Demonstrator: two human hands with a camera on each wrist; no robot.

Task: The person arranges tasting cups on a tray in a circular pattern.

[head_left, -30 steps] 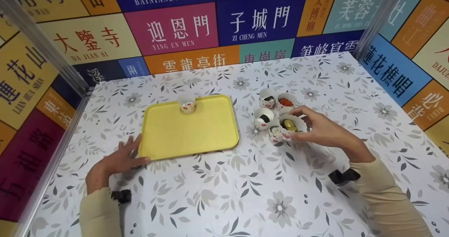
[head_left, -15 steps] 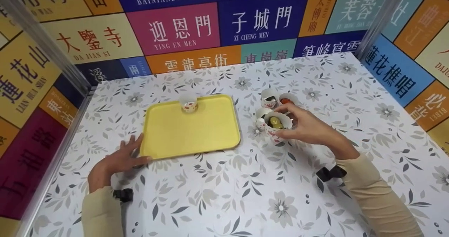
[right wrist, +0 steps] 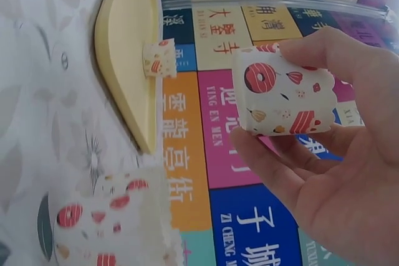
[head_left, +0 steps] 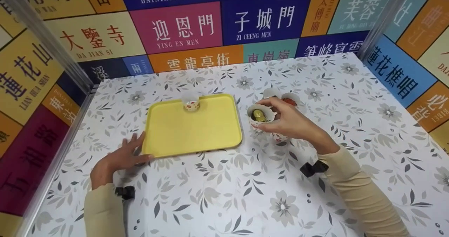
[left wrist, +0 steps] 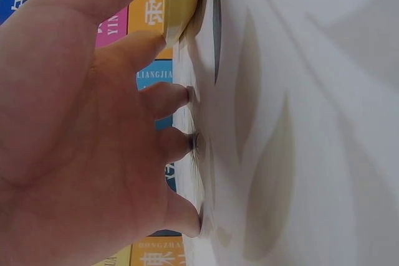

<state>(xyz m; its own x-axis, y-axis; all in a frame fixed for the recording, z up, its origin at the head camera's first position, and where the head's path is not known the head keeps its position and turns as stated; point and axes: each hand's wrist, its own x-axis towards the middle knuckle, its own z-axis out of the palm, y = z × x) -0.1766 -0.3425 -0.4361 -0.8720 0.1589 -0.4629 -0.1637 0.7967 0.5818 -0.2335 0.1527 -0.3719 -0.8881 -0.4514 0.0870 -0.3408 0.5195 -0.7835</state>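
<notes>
"What clothes can you see?"

"Light tan ones. The left sleeve [head_left: 104, 210] looks pretty smooth. The right sleeve [head_left: 361, 195] has lots of little wrinkles going across it."

"Anything black?"

"Yes! A small black lump [head_left: 125, 192] sits by the end of the left one, and another black lump [head_left: 314, 168] by the right. They look boxy."

"And the fingers [right wrist: 274, 169]?"

"Those are bare."

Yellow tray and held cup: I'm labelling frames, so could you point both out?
Yellow tray [head_left: 193, 129]: head view, on its bare floor.
Held cup [right wrist: 285, 95]: right wrist view, on its printed outer wall.
</notes>
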